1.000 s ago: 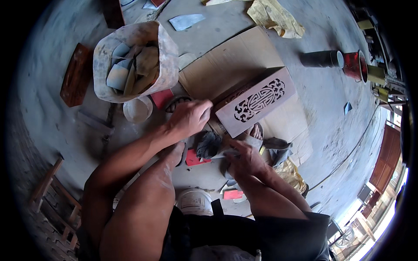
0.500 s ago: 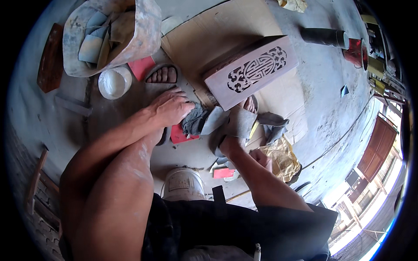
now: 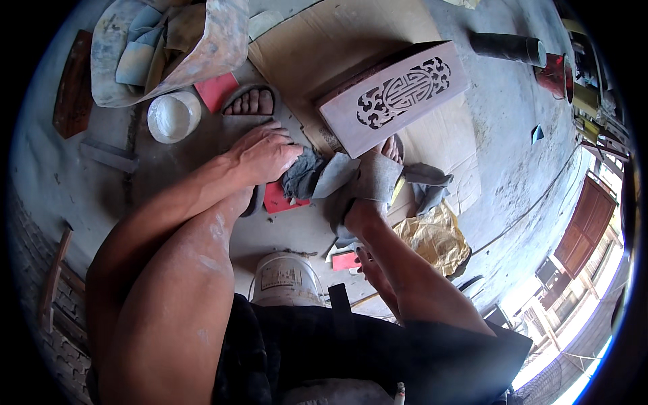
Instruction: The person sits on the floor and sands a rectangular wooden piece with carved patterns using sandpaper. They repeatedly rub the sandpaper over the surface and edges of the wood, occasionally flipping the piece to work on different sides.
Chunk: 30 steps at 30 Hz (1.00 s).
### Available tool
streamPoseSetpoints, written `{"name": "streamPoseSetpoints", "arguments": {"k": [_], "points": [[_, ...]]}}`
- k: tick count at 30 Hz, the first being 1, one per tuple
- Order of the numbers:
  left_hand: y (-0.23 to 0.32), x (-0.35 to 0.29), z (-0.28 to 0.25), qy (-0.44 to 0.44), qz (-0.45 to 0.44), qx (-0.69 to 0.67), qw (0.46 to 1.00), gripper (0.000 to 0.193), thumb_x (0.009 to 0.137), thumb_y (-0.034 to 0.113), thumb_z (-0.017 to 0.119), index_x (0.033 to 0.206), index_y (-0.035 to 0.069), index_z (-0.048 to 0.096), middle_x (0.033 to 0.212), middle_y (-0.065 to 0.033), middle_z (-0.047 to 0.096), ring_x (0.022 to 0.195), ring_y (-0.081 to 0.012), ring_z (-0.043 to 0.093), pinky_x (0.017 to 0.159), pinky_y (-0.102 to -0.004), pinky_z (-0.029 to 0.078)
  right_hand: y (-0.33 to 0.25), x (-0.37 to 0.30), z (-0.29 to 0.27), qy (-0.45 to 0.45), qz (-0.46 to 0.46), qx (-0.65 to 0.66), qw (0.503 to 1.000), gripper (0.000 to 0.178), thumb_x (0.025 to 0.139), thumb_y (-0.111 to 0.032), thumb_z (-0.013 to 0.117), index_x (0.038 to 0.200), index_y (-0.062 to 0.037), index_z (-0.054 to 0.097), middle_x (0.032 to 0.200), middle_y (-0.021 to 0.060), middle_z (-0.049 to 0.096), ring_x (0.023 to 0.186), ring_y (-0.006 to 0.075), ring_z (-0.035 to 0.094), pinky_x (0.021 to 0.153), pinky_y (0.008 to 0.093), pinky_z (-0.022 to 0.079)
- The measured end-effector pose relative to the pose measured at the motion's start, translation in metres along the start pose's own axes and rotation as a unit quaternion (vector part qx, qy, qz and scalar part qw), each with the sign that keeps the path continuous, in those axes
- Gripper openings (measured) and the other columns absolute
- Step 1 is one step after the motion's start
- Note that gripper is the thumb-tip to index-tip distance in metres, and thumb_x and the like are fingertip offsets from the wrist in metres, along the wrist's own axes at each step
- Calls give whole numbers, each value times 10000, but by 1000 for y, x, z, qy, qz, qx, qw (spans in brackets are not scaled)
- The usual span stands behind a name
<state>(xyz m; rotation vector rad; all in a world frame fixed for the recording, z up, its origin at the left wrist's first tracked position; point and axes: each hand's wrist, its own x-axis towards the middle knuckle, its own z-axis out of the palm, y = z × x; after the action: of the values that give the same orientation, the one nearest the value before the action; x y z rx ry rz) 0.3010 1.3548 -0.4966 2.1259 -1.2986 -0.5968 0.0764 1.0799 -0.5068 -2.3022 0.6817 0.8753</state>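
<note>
My left hand [image 3: 264,154] is over the left sandal, its fingers curled in and pressed together beside a crumpled dark grey cloth [image 3: 302,174]. Whatever those fingers may hold is hidden. Partly behind my right shin, my right hand [image 3: 378,278] reaches low with its fingers apart, close to a small red sheet [image 3: 345,261]. Beyond my feet a wooden box [image 3: 398,98] with a fretwork panel lies tilted on cardboard. A bent grey sheet [image 3: 335,175] lies between the cloth and the right sandal [image 3: 375,177].
A large stained container [image 3: 226,47] holds several worn sheets. Near it stand a white tub [image 3: 174,117] and a dark red board [image 3: 73,88]. Flat cardboard [image 3: 297,47] covers part of the floor. Crumpled yellow paper [image 3: 439,237] and a white bucket [image 3: 283,280] are close to my legs.
My right hand has moved left from beside the crumpled yellow paper to behind my shin, near the small red sheet. My left hand stays by the dark cloth. The view has shifted slightly.
</note>
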Motion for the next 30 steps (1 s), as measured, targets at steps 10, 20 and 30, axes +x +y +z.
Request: {"name": "streamPoseSetpoints", "arguments": {"k": [10, 20, 30], "points": [[-1, -1, 1, -12, -5, 10, 1000, 91, 764, 102, 711, 836, 92, 656, 777, -104, 622, 842, -291, 633, 845, -418, 494, -7, 8, 0, -6, -7, 2, 1000, 219, 999, -218, 631, 1020, -12, 701, 783, 92, 701, 681, 159, 692, 627, 320, 546], [-2, -1, 1, -24, 3, 12, 1000, 91, 773, 104, 704, 843, 92, 648, 786, -87, 651, 869, -279, 633, 866, -409, 480, -5, -14, 2, -41, -17, 10, 999, 244, 996, -233, 640, 1058, -3, 697, 835, 85, 708, 703, 150, 684, 642, 303, 546], [6, 7, -6, -9, -38, -67, 997, 65, 853, 136, 660, 856, 72, 672, 812, -185, 691, 854, -377, 680, 825, -484, 523, 18, -59, -97, -87, 55, 104, 989, 276, 992, -247, 649, 1096, 6, 693, 887, 79, 714, 725, 142, 677, 658, 286, 547]]}}
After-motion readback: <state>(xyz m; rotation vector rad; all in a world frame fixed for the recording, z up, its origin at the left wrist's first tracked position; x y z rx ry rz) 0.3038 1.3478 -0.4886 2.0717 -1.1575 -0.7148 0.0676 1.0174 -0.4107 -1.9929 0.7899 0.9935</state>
